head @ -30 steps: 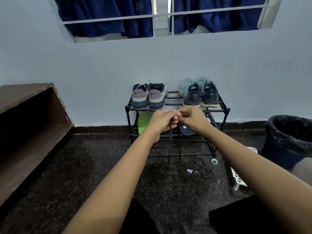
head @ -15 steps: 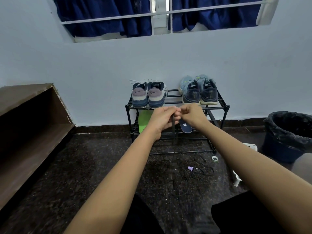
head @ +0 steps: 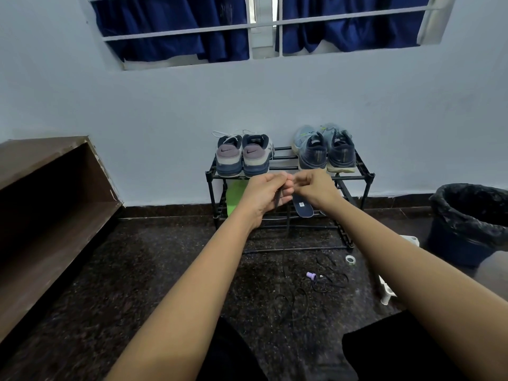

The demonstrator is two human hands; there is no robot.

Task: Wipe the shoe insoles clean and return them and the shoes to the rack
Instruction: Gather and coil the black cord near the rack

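Just before the rack (head: 367, 177), whose top holds the shoes (head: 255, 158) with a green insole (head: 235, 196) and a navy insole (head: 302, 207) leaning below, the left grip (head: 264, 194) and right grip (head: 316, 188) both pinch a thin dark lace (head: 278, 198), probably best kept taut.

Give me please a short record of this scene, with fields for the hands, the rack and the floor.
left hand: grips a dark lace that hangs down
right hand: pinches the same lace near its top
rack, top shelf: grey pair at left, blue pair at right
rack, lower shelf: green insole and dark blue insole
floor: loose black laces, black bin at right
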